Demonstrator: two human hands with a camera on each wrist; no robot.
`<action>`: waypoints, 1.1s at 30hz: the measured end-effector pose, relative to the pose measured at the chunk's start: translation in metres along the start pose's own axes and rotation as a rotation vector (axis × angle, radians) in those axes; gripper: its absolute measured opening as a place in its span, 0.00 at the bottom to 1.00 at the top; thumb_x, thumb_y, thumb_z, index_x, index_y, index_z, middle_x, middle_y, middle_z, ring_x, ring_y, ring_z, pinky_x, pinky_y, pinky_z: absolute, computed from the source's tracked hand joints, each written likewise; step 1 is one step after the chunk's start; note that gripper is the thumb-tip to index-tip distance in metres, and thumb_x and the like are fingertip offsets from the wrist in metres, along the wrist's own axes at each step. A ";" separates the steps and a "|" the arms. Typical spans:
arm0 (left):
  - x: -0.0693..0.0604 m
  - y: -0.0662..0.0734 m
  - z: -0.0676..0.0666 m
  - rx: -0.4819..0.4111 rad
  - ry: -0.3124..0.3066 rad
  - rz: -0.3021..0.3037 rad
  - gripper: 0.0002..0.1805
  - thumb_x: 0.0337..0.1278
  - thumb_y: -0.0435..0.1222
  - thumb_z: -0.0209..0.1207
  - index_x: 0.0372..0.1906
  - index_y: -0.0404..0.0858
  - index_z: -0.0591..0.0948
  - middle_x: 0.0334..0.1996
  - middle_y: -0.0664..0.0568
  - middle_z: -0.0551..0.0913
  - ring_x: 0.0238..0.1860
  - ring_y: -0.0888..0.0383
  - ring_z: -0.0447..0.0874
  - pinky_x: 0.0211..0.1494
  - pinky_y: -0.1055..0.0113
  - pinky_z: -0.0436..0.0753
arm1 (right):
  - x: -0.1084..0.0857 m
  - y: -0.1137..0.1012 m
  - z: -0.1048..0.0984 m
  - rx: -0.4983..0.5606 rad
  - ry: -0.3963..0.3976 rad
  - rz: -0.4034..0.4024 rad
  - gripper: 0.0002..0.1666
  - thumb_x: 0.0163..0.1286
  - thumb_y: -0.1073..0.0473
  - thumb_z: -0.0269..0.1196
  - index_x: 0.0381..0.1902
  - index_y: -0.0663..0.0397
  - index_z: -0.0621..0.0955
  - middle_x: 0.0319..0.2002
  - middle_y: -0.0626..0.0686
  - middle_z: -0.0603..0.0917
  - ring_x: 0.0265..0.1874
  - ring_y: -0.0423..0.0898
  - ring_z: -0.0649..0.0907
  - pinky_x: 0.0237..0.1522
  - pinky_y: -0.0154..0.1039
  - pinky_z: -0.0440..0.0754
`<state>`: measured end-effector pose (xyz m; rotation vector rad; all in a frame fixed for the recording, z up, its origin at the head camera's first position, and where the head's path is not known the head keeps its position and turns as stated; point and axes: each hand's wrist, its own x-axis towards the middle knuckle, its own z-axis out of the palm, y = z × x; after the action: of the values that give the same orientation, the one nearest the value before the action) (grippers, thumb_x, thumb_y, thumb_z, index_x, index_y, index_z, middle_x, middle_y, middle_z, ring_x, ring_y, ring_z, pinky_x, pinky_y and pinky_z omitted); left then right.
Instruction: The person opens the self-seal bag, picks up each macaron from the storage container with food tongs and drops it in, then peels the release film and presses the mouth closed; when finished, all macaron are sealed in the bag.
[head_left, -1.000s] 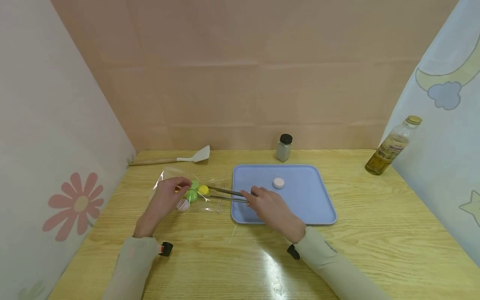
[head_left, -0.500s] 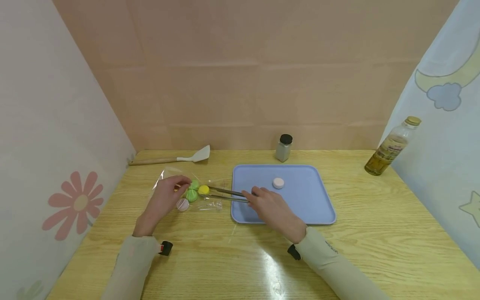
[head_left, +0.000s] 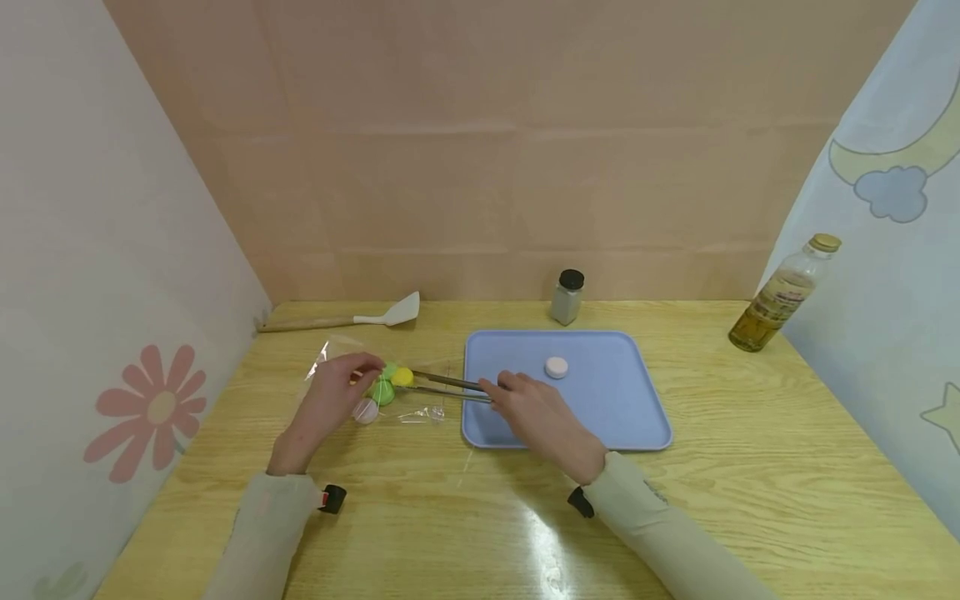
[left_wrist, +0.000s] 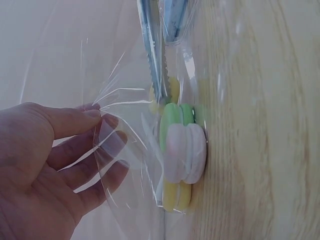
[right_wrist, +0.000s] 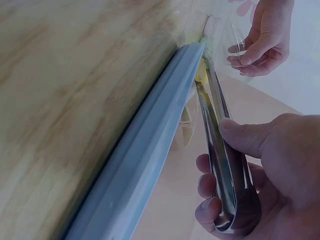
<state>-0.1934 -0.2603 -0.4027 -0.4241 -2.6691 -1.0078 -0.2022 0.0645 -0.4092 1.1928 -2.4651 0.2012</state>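
A clear plastic bag [head_left: 422,415] lies on the table, its raised film pinched between my left hand's [head_left: 330,396] thumb and fingers. Inside are a green macaron [head_left: 382,392], a pale pink macaron [left_wrist: 184,152] and yellow ones, partly hidden by the left fingers in the head view. My right hand [head_left: 542,421] grips metal tongs [right_wrist: 220,165] over the tray's left edge. Their serrated tips reach into the bag at a yellow macaron [head_left: 402,377]; whether they squeeze it I cannot tell. Another pale pink macaron [head_left: 556,367] rests on the blue tray [head_left: 611,408].
Behind the bag lies a spatula [head_left: 393,313] with a wooden handle. A small black-lidded jar [head_left: 567,302] stands behind the tray. At the far right stands a bottle [head_left: 780,298] with a gold cap. Walls bound the table [head_left: 420,533] at the back and sides.
My right hand and the tongs have shifted slightly left, deeper into the bag. The yellow macaron at their tips has moved a little left too. My left hand has stayed in place.
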 end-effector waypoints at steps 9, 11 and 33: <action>-0.001 0.000 0.000 0.009 0.017 0.011 0.07 0.68 0.25 0.60 0.46 0.29 0.86 0.42 0.42 0.87 0.44 0.47 0.86 0.47 0.47 0.85 | -0.001 -0.001 0.003 0.003 -0.028 0.022 0.21 0.67 0.60 0.72 0.58 0.52 0.84 0.32 0.49 0.78 0.23 0.44 0.74 0.22 0.34 0.77; -0.001 0.000 0.000 0.002 0.012 0.004 0.08 0.68 0.25 0.60 0.46 0.29 0.85 0.43 0.43 0.87 0.44 0.47 0.85 0.48 0.47 0.85 | -0.002 -0.001 0.004 -0.002 -0.031 0.025 0.21 0.67 0.60 0.71 0.58 0.52 0.84 0.32 0.49 0.78 0.23 0.44 0.74 0.22 0.34 0.77; 0.000 0.001 0.001 0.013 0.011 0.004 0.07 0.67 0.25 0.61 0.45 0.29 0.86 0.41 0.43 0.88 0.43 0.47 0.86 0.47 0.49 0.86 | -0.001 0.002 0.009 0.006 -0.017 0.057 0.22 0.67 0.60 0.72 0.58 0.54 0.83 0.34 0.51 0.78 0.25 0.44 0.76 0.24 0.35 0.79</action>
<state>-0.1926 -0.2592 -0.4025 -0.4196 -2.6630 -0.9889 -0.2060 0.0632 -0.4180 1.1320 -2.5169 0.2150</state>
